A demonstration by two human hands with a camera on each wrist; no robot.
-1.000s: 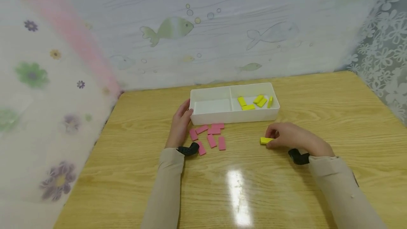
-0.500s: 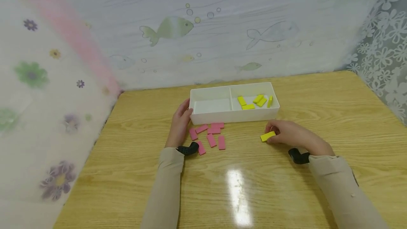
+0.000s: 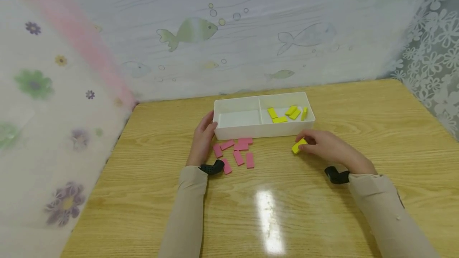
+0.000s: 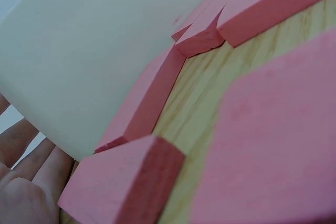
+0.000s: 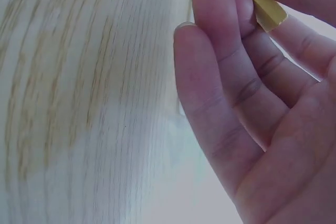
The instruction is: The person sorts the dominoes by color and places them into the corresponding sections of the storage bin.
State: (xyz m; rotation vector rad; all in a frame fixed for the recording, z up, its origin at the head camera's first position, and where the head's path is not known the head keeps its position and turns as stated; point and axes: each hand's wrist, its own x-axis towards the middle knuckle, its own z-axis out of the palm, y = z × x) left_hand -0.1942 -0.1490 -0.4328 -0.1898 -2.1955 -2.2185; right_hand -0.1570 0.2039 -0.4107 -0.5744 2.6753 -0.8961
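Note:
My right hand (image 3: 324,145) pinches a small flat yellow block (image 3: 297,146) between thumb and fingertips, just in front of the white box's right end. In the right wrist view the yellow block (image 5: 269,11) shows at the top, with the lower fingers loosely bent. My left hand (image 3: 203,140) rests against the left end of the white two-part box (image 3: 263,131), its thumb at the front corner. In the left wrist view its fingers (image 4: 23,142) lie along the box end. Several yellow blocks (image 3: 280,120) lie in the right compartment; the left one holds nothing.
Several pink blocks (image 3: 238,157) lie on the wooden table (image 3: 150,194) in front of the box's left half, close to the left wrist. A wall covering (image 3: 244,63) with fish drawings rises behind the table.
My right hand has lifted the yellow block and moved slightly toward the box, turning the block to a slant. The left hand and box have stayed in place.

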